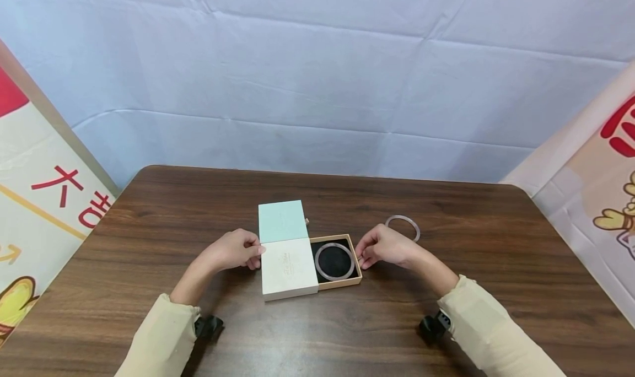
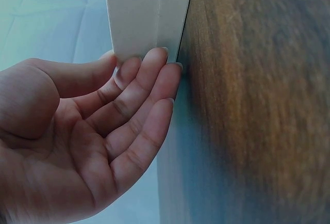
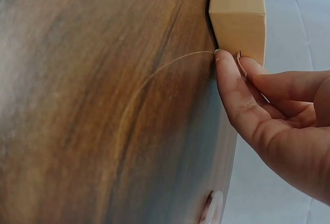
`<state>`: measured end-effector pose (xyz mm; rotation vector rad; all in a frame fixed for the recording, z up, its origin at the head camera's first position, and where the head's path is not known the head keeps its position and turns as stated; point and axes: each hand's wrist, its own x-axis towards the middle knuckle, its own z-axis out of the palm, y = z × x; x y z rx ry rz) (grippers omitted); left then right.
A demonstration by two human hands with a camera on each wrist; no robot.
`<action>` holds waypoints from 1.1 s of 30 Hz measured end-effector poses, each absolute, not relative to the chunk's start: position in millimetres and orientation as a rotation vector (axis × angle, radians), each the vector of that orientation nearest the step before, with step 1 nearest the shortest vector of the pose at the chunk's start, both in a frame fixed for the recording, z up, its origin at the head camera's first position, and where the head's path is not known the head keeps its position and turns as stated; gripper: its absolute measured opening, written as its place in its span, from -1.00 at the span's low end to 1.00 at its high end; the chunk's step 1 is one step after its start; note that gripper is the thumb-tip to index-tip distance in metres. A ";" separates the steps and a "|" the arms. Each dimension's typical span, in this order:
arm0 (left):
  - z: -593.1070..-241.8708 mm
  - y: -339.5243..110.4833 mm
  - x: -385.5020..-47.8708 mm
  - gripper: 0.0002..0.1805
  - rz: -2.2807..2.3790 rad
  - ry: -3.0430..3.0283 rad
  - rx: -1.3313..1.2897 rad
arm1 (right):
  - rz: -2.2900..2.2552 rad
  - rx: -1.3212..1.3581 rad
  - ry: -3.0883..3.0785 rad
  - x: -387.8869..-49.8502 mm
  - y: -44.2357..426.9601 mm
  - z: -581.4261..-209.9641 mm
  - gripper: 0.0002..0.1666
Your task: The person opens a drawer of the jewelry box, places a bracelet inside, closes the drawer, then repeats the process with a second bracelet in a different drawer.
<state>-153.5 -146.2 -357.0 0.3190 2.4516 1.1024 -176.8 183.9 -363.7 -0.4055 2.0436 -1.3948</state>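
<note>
Your sleeves point(image 1: 160, 333): plain cream | your box cover point(image 1: 290, 282): white, faint gold lettering point(image 1: 288, 264) | square panel point(image 1: 281, 221): pale mint | drawer point(image 1: 342, 284): tan walls, black insert point(image 1: 334, 262) | your pull cord point(image 3: 241, 65): pinkish brown | ring inside drawer point(image 1: 317, 262) and loose ring point(image 1: 403, 217): pinkish grey | tabletop point(image 1: 471, 244): dark brown, streaked wood grain | backdrop point(image 1: 317, 74): pale lavender-blue

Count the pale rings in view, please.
2: one ring lies in the open drawer, the other on the table beyond the right hand. The white box could hide more.
</note>
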 end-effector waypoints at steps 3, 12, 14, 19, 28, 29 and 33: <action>-357.2 -146.7 -154.0 -0.76 1.104 2.449 0.319 | -1.390 -0.411 2.045 -177.3 183.4 -363.5 -0.79; -356.6 -146.9 -154.8 -0.76 1.096 2.455 0.324 | -1.380 -0.433 2.043 -177.7 182.3 -362.2 -0.79; -356.6 -146.8 -154.9 -0.76 1.097 2.455 0.322 | -1.380 -0.435 2.040 -177.8 181.9 -362.1 -0.79; -357.2 -146.8 -155.4 -0.76 1.100 2.451 0.315 | -1.381 -0.435 2.032 -177.8 181.3 -362.5 -0.81; -358.0 -146.6 -155.2 -0.75 1.099 2.452 0.321 | -1.373 -0.436 2.026 -175.5 179.2 -362.5 -0.82; -358.1 -146.5 -155.1 -0.75 1.099 2.452 0.320 | -1.370 -0.437 2.027 -175.2 179.0 -362.3 -0.81; -358.4 -146.3 -154.7 -0.75 1.101 2.449 0.315 | -1.363 -0.431 2.033 -174.5 178.8 -361.8 -0.81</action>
